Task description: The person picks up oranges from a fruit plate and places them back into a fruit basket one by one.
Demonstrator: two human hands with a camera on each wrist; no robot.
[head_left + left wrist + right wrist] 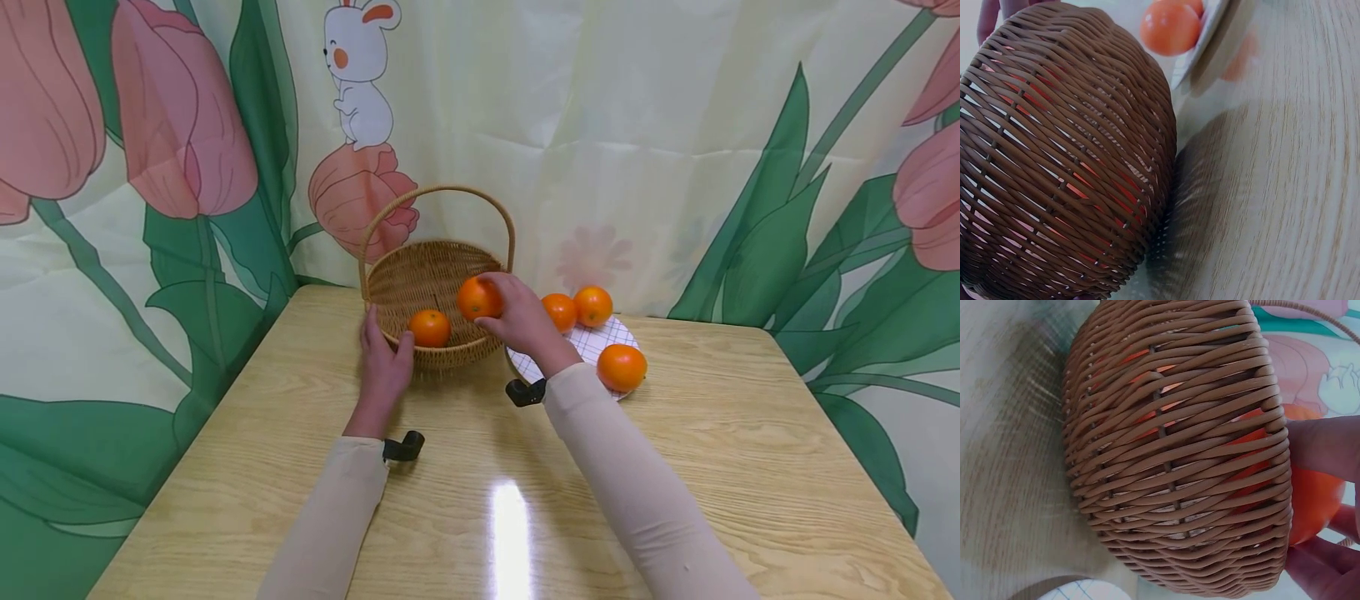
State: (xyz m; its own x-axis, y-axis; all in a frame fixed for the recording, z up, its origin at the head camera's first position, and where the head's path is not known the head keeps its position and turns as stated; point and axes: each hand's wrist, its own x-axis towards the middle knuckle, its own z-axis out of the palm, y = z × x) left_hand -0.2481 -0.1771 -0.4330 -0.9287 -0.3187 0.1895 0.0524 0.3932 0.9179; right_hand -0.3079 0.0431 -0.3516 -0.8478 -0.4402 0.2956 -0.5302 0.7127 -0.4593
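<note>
A wicker basket [438,358] with a tall arched handle stands on the table. My left hand [386,358] holds its left side, thumb by the front rim and fingers near the foot of the handle. One orange [430,329] shows inside, and patches of orange show through the weave in both wrist views. My right hand [525,317] grips another orange [478,298] between thumb and fingers, at the basket's right rim. From the right wrist, that orange [1316,494] is partly hidden behind the rim.
Right of the basket, a white checked plate [525,362] bears two oranges [593,306] at its back and another orange [622,367] at its front right edge. A patterned curtain [637,167] hangs behind the wooden table [750,417]. My right forearm [630,467] passes before the plate.
</note>
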